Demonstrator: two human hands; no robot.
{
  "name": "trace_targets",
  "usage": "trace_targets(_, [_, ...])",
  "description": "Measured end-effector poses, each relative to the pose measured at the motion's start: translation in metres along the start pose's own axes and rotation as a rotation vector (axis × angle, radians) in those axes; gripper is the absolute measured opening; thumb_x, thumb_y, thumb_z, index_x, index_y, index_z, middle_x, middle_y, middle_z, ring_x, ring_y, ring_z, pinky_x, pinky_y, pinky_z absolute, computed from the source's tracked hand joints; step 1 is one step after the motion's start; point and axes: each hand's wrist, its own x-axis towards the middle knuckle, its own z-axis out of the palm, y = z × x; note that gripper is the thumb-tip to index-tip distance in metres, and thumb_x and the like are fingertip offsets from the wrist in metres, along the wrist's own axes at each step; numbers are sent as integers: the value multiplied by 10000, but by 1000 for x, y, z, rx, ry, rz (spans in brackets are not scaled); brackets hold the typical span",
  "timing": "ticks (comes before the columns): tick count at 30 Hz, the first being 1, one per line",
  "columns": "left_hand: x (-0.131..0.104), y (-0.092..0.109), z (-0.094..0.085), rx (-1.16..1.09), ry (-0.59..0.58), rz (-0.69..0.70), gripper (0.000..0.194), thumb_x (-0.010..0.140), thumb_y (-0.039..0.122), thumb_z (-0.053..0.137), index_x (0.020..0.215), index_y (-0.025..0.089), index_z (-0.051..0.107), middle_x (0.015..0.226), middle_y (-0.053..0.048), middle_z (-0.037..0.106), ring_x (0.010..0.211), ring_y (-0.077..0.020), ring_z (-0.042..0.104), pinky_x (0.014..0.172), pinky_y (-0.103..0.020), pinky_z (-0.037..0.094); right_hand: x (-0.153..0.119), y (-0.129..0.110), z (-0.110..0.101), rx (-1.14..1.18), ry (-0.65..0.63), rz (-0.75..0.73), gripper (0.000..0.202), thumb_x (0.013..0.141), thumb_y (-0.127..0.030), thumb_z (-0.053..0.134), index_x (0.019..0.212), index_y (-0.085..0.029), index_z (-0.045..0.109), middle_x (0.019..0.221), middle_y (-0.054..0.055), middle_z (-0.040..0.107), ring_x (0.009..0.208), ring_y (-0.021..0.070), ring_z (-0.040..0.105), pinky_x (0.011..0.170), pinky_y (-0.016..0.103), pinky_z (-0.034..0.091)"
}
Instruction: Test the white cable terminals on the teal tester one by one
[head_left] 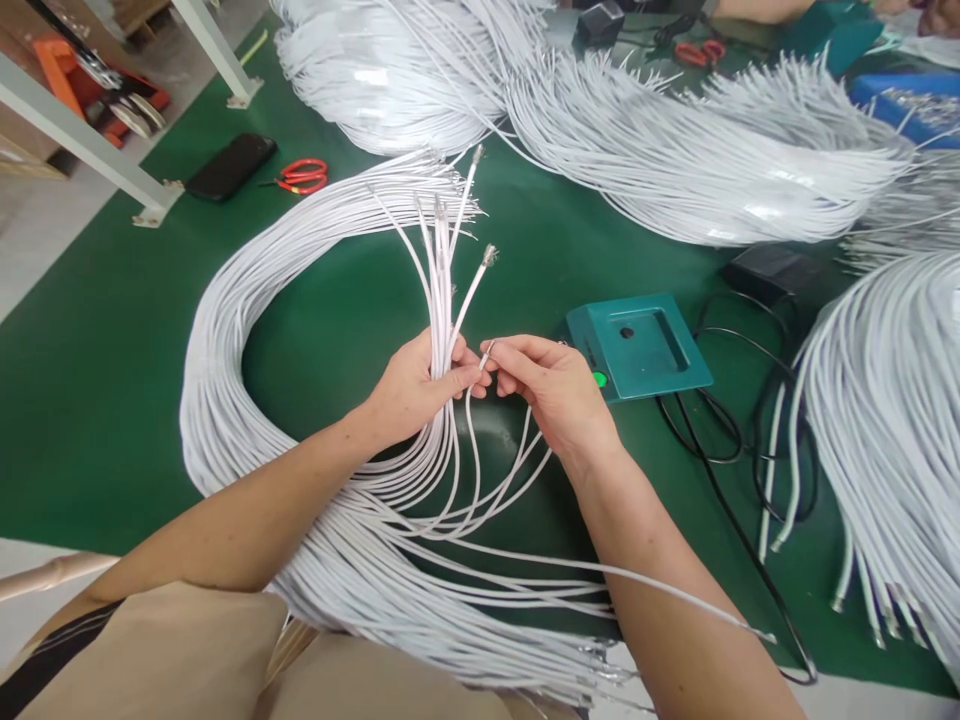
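Note:
A small bunch of white cables [442, 290] stands upright in my left hand [424, 385], whose fingers and thumb are wrapped round it. The cables' stripped, metallic ends point away from me. My right hand [551, 390] pinches the tip of a single white cable [476, 440] close beside my left fingertips. Below and to the left, a large curved bundle of white cables [217, 350] lies on the green table and passes under my left forearm. Just right of my right hand is a teal device [645, 345] with a green light and a recessed tray.
Red-handled scissors [304, 177] and a black phone [232, 166] lie at the back left near a metal post [90, 140]. More white cable bundles [705, 150] fill the back and right [892, 420]. Black cords [727, 480] run beside the device. Another person's arm [761, 10] shows at the top.

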Motion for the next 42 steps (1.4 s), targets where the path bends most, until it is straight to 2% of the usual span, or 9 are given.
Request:
trace_targets(3, [0,-1,-1,-52,6,19,217,789,252,663,918,176,506,783,-5,653,691,-133,650,599,-241,478,-2,-3,0,-90,34,-26,183,731,-336,694,743,-153,697,648,-11,626,545,72,472,574,233,415])
trace_targets(7, [1,-2,-2,-61,-29,60,430,810,276,647,1213,205,518,761,7,600,680,-126,609,588,-239,472,-5,-6,2,-279,60,-113,197,804,-333,610,726,-160,663,679,-9,633,579,83,509,610,231,433])
trace_targets(13, [2,-3,-5,-18,-103,46,357,835,275,613,1182,202,572,768,-1,576,712,-122,598,615,-236,473,-5,3,0,-455,23,-229,182,853,-344,568,785,-180,606,710,-2,653,647,119,586,661,247,465])
trace_targets(19, [6,-5,-5,-295,-110,-156,355,771,213,674,1112,176,585,724,9,596,641,-103,580,564,-223,437,-1,2,-10,-1307,-32,-786,289,943,-193,364,779,-179,601,812,71,623,767,178,518,741,314,393])
trace_targets(21, [7,-7,-6,-328,-82,-216,375,756,201,688,1114,158,586,720,1,613,638,-105,588,558,-219,439,-1,-3,-15,-1512,-15,-870,284,951,-187,350,891,-171,627,928,89,649,857,207,516,838,353,373])
trace_targets(23, [8,-8,-6,-276,-40,-232,405,748,205,700,1133,154,584,743,-14,639,661,-119,617,570,-223,462,0,-7,-20,-1613,62,-841,244,944,-196,387,993,-159,623,1023,98,657,939,230,513,961,400,324])
trace_targets(26, [9,-10,-7,-149,-6,-214,429,751,223,701,1161,166,588,792,-38,672,715,-151,664,602,-240,510,0,-10,-29,-1685,64,-725,207,911,-150,419,906,-154,625,873,77,673,867,220,522,1044,424,264])
trace_targets(37, [10,-9,2,-49,36,-242,416,736,204,703,1131,153,582,779,-35,699,744,-192,722,663,-269,588,8,-7,-35,-1621,81,-762,249,809,-36,431,714,-189,602,617,50,576,784,222,462,882,393,383])
trace_targets(42, [12,-16,7,62,81,-235,419,714,217,719,1111,159,599,784,-36,710,726,-194,725,679,-275,593,8,-8,-36,-1612,89,-757,252,826,-54,433,727,-197,616,586,38,549,764,215,484,952,419,385])
